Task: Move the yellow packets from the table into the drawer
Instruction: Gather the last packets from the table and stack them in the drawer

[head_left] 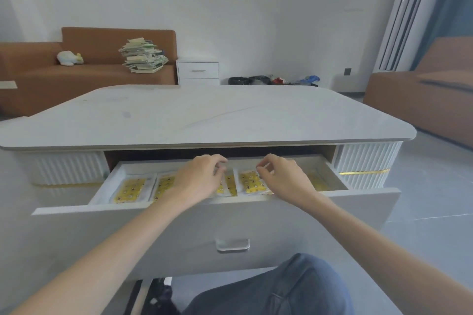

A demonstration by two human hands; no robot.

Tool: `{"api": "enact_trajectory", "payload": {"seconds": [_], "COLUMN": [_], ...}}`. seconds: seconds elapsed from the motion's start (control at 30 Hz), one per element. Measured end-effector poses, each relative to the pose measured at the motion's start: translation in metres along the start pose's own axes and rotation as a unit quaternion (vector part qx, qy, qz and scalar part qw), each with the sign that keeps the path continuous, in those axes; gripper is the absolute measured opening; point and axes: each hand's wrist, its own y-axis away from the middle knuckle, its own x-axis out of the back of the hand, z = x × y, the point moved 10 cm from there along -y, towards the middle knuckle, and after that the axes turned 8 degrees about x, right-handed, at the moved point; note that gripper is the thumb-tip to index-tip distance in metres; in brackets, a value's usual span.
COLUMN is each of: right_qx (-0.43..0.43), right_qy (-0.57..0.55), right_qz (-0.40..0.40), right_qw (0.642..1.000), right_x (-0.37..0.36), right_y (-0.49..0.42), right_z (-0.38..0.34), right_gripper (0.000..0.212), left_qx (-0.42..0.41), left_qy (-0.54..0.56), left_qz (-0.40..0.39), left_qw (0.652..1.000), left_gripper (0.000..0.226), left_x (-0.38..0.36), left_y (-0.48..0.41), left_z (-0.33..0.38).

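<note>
The knee (294, 289), in blue denim, sits below the drawer (153, 233). A metal handle (232, 245) is fixed at the centre of the drawer front. The drawer stands open, and both bare forearms reach over its front edge.

All visible packets lie flat inside the drawer, in one row along its floor. Each is a clear pouch with a pale border around a yellow sheet printed with small dark round marks.

- Packet 1 (129, 190): left end of the drawer.
- Packet 2 (163, 185): just right of packet 1, partly under the left wrist.
- Packet 3 (228, 185): drawer centre, mostly hidden.
- Packet 4 (252, 181): right of centre.
- Packet 5 (316, 181): toward the right end, partly behind the right hand.

The left hand (198, 178) is over packet 3 with fingers curled and tips at the packet's far edge. Whether it pinches the packet cannot be told. The right hand (284, 178) pinches the far edge of packet 4 between thumb and forefinger, with the other fingers curled.

The white tabletop (204, 115) overhangs the back of the drawer. Beyond the drawer stand a brown sofa (97, 71) with a paper stack (142, 56) on it and a white cabinet (198, 70) beside it.
</note>
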Motion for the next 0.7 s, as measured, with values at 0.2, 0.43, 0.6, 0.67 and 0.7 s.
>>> {"api": "enact_trajectory", "payload": {"seconds": [0.2,0.43,0.6,0.67,0.7], "right_qx": [0.069,0.223,0.285,0.276,0.269], "right_qy": [0.118,0.158,0.190,0.228,0.245], "right_qz": [0.075,0.156,0.107,0.082,0.072], "right_qw": [0.988,0.949,0.933,0.930,0.929], "right_x": [-0.020,-0.018,-0.027,-0.034,-0.036], "right_y": [0.020,0.026,0.007,-0.007,-0.014], "right_z": [-0.034,-0.049,-0.044,-0.040,-0.039], "right_gripper": [0.034,0.050,0.070,0.085,0.094], "left_qx": [0.007,-0.082,-0.109,-0.088,-0.082], "left_qy": [0.022,-0.013,-0.151,-0.185,-0.194], "left_qz": [0.088,0.131,0.117,0.115,0.110], "left_qw": [0.996,0.988,0.975,0.972,0.971], "left_gripper": [0.038,0.064,0.072,0.081,0.086], "left_x": [0.023,0.033,0.022,0.020,0.019], "left_y": [0.039,0.047,0.027,0.016,0.010], "left_z": [-0.037,-0.043,-0.048,-0.059,-0.063]}}
